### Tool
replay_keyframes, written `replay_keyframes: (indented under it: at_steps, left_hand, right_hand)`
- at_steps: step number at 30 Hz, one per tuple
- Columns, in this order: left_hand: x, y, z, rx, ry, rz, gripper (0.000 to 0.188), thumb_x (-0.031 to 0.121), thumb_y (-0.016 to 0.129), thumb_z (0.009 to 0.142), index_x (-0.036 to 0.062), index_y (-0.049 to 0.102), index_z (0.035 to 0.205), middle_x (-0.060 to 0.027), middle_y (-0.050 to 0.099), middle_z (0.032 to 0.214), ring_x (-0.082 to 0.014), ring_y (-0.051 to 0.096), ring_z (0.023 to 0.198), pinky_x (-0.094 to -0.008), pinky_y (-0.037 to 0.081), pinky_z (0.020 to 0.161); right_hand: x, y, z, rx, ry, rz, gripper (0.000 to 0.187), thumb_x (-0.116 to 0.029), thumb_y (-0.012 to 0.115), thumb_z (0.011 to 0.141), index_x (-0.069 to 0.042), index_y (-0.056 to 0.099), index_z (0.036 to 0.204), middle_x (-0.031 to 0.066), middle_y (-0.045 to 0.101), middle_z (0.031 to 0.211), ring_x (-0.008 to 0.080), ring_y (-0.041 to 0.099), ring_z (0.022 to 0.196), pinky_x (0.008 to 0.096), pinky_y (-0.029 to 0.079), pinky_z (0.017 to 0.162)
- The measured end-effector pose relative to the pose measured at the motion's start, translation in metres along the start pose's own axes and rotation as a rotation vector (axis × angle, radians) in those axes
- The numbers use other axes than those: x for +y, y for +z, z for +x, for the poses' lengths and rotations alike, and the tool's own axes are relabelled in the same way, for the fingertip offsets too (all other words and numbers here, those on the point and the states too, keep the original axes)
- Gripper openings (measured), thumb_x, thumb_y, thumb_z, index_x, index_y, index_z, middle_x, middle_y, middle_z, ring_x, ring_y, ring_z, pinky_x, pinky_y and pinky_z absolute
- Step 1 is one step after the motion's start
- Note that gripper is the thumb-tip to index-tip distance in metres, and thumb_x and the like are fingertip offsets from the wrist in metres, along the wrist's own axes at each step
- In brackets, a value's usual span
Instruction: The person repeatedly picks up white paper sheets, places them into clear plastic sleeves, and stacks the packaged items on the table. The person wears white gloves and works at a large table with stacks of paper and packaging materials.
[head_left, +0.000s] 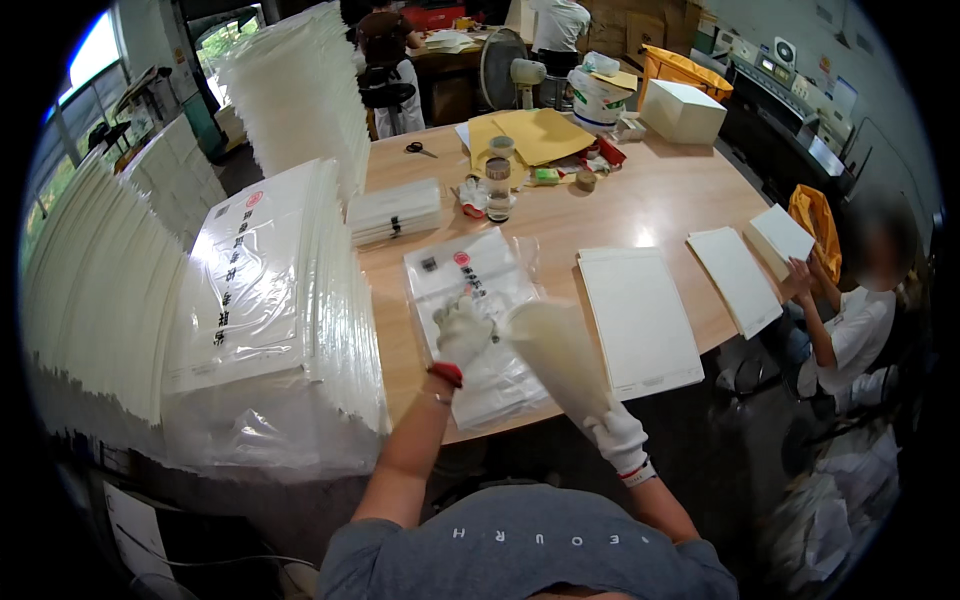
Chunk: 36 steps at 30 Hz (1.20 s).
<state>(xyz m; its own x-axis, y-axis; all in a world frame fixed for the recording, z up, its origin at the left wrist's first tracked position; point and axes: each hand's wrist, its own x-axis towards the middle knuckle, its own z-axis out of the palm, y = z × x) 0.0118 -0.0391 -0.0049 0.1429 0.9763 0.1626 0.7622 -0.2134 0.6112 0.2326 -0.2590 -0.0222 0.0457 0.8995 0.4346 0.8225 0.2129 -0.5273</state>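
Observation:
White work gloves cover both my hands. My left hand [463, 330] is over a pile of clear printed plastic bags [430, 262] at the table's near edge, its fingers curled against the top bag. In my right hand [618, 438], a stack of cream paper sheets [560, 362] is gripped by its near end. The stack slants up and left, and its blurred far end is close to my left hand. To its right, a neat white paper stack [640, 320] lies flat on the table [545, 268].
Tall bagged piles [262, 290] crowd the left. Farther back are a packed bundle [395, 212], a clear jar [498, 190], scissors [421, 150], yellow envelopes [545, 135] and a white bucket [597, 100]. At right, a seated person [860, 320] handles a white paper block [780, 240] beside another stack [735, 280].

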Motion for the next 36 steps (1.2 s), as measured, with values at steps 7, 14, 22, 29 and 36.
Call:
replay_keyframes:
  at_steps: [7,14,22,29,36]
  left_hand:
    - [0.057,0.059,-0.068,-0.102,0.841,-0.183,0.047,0.022,0.051,0.08,0.0021,0.044,0.122,-0.0179,0.058,0.101,-0.0321,0.058,0.08,-0.0363,0.048,0.075]
    - [-0.016,0.064,-0.054,-0.308,0.49,0.103,0.041,0.019,0.052,0.076,0.0084,0.049,0.115,-0.0158,0.057,0.092,-0.0338,0.057,0.085,-0.0437,0.044,0.083]
    - [-0.134,0.081,-0.041,0.165,-0.041,-0.13,0.039,0.007,0.05,0.079,0.0042,0.042,0.117,-0.0142,0.049,0.1,-0.0313,0.051,0.091,-0.0374,0.042,0.087]
    - [-0.118,0.067,-0.092,0.278,0.036,-0.32,0.032,0.002,0.051,0.076,0.0015,0.042,0.107,-0.0167,0.048,0.092,-0.0298,0.052,0.085,-0.0365,0.043,0.073]
    - [-0.074,0.018,-0.21,-0.098,-0.221,-0.299,0.012,0.004,0.055,0.075,0.0027,0.044,0.08,-0.0166,0.046,0.077,-0.0321,0.051,0.07,-0.0399,0.041,0.063]
  right_hand:
    - [0.077,0.092,0.036,-0.459,0.024,-0.401,0.034,-0.022,0.054,0.078,-0.005,0.052,0.107,0.015,0.055,0.102,0.0288,0.055,0.091,0.0371,0.046,0.072]
    - [0.064,0.131,0.101,0.001,0.43,-0.104,0.047,-0.037,0.049,0.084,-0.005,0.043,0.118,0.0196,0.052,0.111,0.0316,0.049,0.105,0.0385,0.042,0.086]
    - [0.073,0.129,0.152,-0.698,0.395,-0.361,0.058,-0.03,0.042,0.087,-0.005,0.016,0.134,0.0227,0.058,0.101,0.0375,0.058,0.09,0.0439,0.046,0.074]
    - [0.075,0.101,0.073,-0.5,-0.028,0.022,0.061,-0.022,0.04,0.087,0.002,0.014,0.136,0.0178,0.063,0.096,0.0308,0.061,0.088,0.0495,0.045,0.076]
    - [0.002,0.02,-0.007,-0.981,0.257,-0.382,0.065,-0.023,0.047,0.083,-0.004,0.017,0.137,0.0226,0.056,0.107,0.0357,0.061,0.082,0.0474,0.048,0.071]
